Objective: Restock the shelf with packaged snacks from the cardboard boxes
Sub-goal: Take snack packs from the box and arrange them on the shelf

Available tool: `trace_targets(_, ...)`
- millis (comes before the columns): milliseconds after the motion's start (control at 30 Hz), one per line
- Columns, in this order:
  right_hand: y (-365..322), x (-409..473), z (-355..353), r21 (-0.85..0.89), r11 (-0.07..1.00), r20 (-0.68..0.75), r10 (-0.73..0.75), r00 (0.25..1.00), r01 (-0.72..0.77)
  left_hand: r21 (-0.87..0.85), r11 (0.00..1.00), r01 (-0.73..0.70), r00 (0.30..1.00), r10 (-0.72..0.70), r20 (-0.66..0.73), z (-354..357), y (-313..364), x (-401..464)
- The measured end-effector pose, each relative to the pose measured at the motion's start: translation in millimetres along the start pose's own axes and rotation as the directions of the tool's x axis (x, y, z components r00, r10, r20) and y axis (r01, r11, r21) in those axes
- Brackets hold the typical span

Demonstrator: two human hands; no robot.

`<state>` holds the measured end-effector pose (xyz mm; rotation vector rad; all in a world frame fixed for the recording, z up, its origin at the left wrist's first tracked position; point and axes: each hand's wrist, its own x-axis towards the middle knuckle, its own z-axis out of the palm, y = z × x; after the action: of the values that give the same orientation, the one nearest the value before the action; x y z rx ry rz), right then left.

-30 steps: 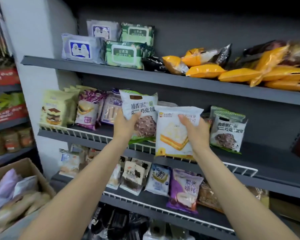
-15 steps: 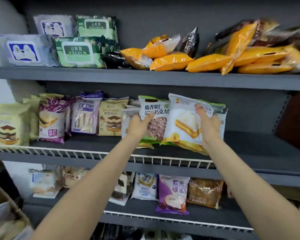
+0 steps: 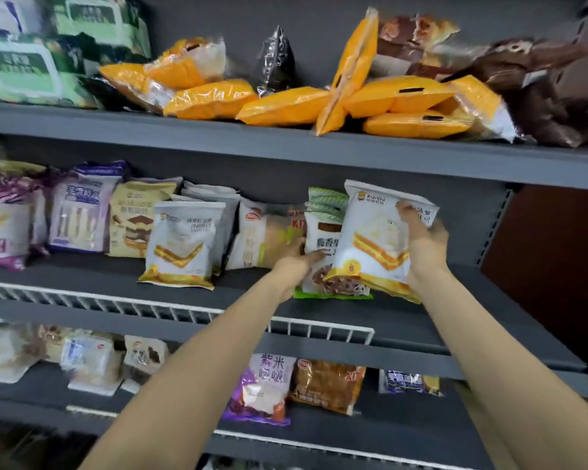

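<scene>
The right hand (image 3: pixel 423 242) grips a white-and-yellow cake packet (image 3: pixel 375 239), fingers curled over its upper right corner. The packet stands on end, its long axis running from about 5 o'clock at the base to 11 o'clock at the top, printed face toward the camera, its lower edge at the middle shelf (image 3: pixel 404 320). The left hand (image 3: pixel 294 262) holds a white chocolate packet with a green base (image 3: pixel 323 256), which stands upright just behind and at 9 o'clock of the cake packet, partly covered by it; the left fingers seem to pinch its left edge, though blur makes the grip hard to read. A matching cake packet (image 3: pixel 184 244) stands further along at 9 o'clock, near a tan bread packet (image 3: pixel 262 242).

Against half a second ago, both held packets sit lower and further toward 3 o'clock along the shelf, past the bread packet, and the chocolate packet's base now touches the shelf board. Orange packets (image 3: pixel 286 108) lie piled on the top shelf (image 3: pixel 286 145) at 12 o'clock.
</scene>
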<state>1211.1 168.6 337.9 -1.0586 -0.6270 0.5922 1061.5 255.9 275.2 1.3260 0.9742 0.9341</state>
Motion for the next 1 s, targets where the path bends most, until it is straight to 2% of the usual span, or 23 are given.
trace_targets(133,5.1,13.2,-7.8,-0.071,0.997,0.028,0.046,0.999,-0.044,-0.017,0.999,0.05,0.997,-0.051,-0.057,7.1,-4.0,1.6)
trace_targets(300,13.8,13.3,-4.9,-0.06,0.995,0.098,0.082,0.992,-0.076,0.108,0.992,0.066,0.994,-0.056,-0.091,17.4,5.6,-1.3)
trace_targets(433,18.0,7.4,2.3,-0.056,0.994,0.14,0.096,0.985,-0.089,0.14,0.986,0.094,0.991,-0.079,-0.109,16.8,13.0,-7.5)
trace_targets(567,28.6,-3.7,23.7,-0.046,0.995,0.221,0.1,0.97,-0.092,0.001,0.999,-0.044,0.961,0.043,-0.272,-11.5,26.5,-21.8)
trace_targets(633,36.4,-13.0,44.0,-0.058,0.995,0.254,0.095,0.963,-0.083,-0.056,0.988,-0.141,0.962,0.123,-0.245,-34.1,32.8,-38.5)
trace_targets(667,41.3,-18.8,56.8,-0.069,0.994,0.266,0.097,0.959,-0.082,-0.023,0.983,-0.18,0.962,0.171,-0.213,-47.2,35.2,-48.6)
trace_targets(767,57.8,-41.4,102.1,-0.11,0.99,0.305,0.118,0.945,-0.088,0.286,0.926,-0.247,0.948,0.292,-0.124,-96.5,38.1,-67.3)
trace_targets(833,69.0,-56.7,132.9,-0.148,0.987,0.362,0.117,0.925,-0.066,0.434,0.869,-0.237,0.926,0.337,-0.17,-132.3,39.3,-68.4)
trace_targets(900,79.0,-71.4,163.9,-0.181,0.982,0.432,0.132,0.892,-0.058,0.502,0.842,-0.199,0.903,0.356,-0.239,-169.2,40.6,-67.3)
trace_targets(1000,93.1,-85.9,208.8,-0.319,0.948,0.479,0.162,0.863,0.0,0.514,0.844,-0.15,0.904,0.328,-0.275,-219.1,40.4,-65.9)
